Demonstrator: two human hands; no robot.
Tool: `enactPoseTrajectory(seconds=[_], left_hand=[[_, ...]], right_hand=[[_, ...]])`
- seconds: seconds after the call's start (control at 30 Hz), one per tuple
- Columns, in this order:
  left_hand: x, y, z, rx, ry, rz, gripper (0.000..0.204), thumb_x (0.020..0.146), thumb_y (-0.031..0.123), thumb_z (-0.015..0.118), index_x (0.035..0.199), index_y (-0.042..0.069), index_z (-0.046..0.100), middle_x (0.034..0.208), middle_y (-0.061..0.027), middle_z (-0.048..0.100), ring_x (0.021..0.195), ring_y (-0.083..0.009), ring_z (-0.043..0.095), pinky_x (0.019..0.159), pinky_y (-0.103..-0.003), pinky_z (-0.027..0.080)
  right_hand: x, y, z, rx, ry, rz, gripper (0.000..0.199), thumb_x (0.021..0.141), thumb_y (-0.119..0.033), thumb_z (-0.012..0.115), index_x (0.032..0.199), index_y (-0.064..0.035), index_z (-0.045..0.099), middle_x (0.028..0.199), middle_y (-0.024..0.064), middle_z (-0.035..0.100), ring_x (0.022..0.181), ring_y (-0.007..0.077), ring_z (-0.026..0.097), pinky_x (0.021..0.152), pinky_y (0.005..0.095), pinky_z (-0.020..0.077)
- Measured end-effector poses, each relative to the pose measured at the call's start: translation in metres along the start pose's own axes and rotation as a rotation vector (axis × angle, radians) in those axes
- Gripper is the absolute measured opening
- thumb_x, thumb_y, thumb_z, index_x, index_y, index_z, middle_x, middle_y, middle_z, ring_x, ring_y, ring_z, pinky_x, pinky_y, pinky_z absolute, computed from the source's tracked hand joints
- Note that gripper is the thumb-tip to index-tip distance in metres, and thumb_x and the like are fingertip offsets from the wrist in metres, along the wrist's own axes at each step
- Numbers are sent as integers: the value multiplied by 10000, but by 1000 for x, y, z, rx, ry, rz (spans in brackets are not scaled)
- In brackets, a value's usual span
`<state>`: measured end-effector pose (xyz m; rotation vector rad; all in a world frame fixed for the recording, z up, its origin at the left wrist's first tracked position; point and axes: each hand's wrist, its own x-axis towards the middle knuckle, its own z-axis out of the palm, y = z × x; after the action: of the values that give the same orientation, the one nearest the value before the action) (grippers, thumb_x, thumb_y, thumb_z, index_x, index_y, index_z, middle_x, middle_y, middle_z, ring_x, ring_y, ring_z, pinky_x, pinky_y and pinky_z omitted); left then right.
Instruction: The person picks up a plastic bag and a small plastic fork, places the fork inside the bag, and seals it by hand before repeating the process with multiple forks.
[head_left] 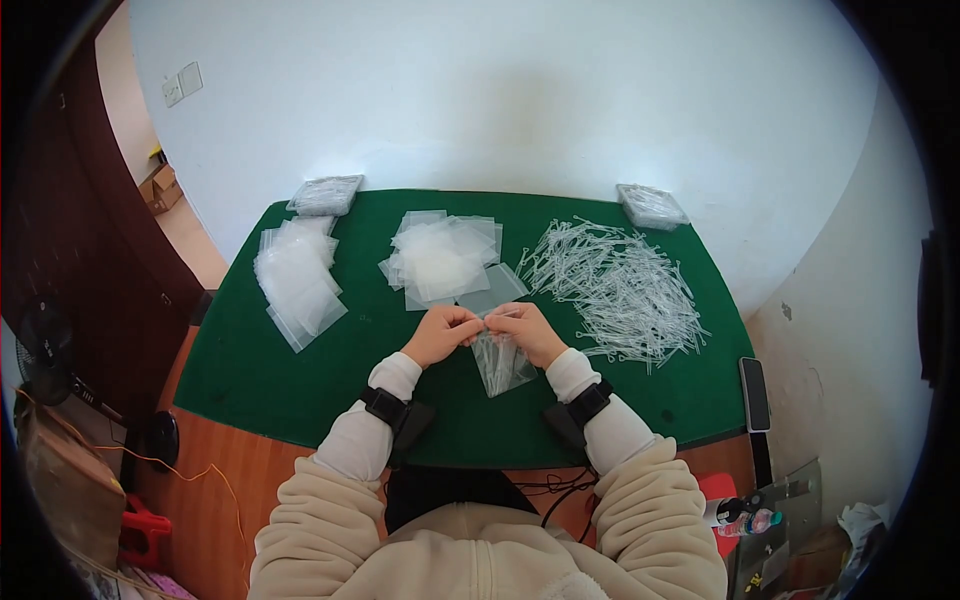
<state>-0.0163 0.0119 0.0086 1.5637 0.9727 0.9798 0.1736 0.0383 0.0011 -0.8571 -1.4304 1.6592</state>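
Note:
Both hands meet over the near middle of the green table (380, 390), at the upper edge of a clear plastic bag (505, 372). My left hand (442, 334) pinches the bag's left side near its top. The fingers of my right hand (530, 332) close on the same edge, close to the left fingertips. Thin clear pieces seem to lie inside the bag. Just beyond the hands is a loose pile of flat, empty-looking clear bags (440, 255). To the right spreads a large heap of thin clear plastic sticks with looped ends (630, 295).
A fanned stack of frosted bags (298, 275) lies at the left. Wrapped clear packs stand at the far left (327, 194) and far right (652, 206) corners. A phone (755, 395) rests at the right edge. A black fan (50, 345) stands left of the table; bottles (745, 518) are at lower right.

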Motion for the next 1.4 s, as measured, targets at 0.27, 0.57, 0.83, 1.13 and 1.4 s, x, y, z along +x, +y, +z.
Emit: enactPoseTrajectory(seconds=[0.27,0.57,0.83,1.13,1.4], left_hand=[[0,0,-2,-123,-24,-48,170,844,179,603,832,15,643,721,0,603,635,-62,537,593,-196,436],[-4,6,-10,-282,-30,-118,167,854,190,592,851,28,633,756,5,597,669,-64,532,643,-196,438],[-3,3,-14,-423,-42,-124,153,849,183,599,851,31,622,745,3,584,660,-68,530,638,-199,436],[-4,-2,-17,-584,-102,-93,127,842,160,597,848,34,615,739,1,576,647,-77,527,624,-207,436],[-5,14,-13,-208,-86,-212,156,807,165,626,829,14,654,696,2,578,613,-60,490,568,-198,388]], right_hand=[[3,2,-15,95,24,7,145,789,-125,607,840,8,639,780,40,618,711,106,553,676,223,428],[-1,-13,-22,175,7,62,100,833,-111,570,793,-30,613,731,4,585,640,75,516,598,214,415],[-3,-18,-19,229,9,54,116,801,-135,591,738,-38,607,681,1,543,607,93,503,572,222,411],[-4,-17,-11,281,20,13,98,811,-146,589,784,-52,592,680,-2,536,587,93,499,543,226,427],[-11,-23,3,-109,-118,86,87,835,-112,571,765,-59,571,654,-41,521,562,48,472,504,184,375]])
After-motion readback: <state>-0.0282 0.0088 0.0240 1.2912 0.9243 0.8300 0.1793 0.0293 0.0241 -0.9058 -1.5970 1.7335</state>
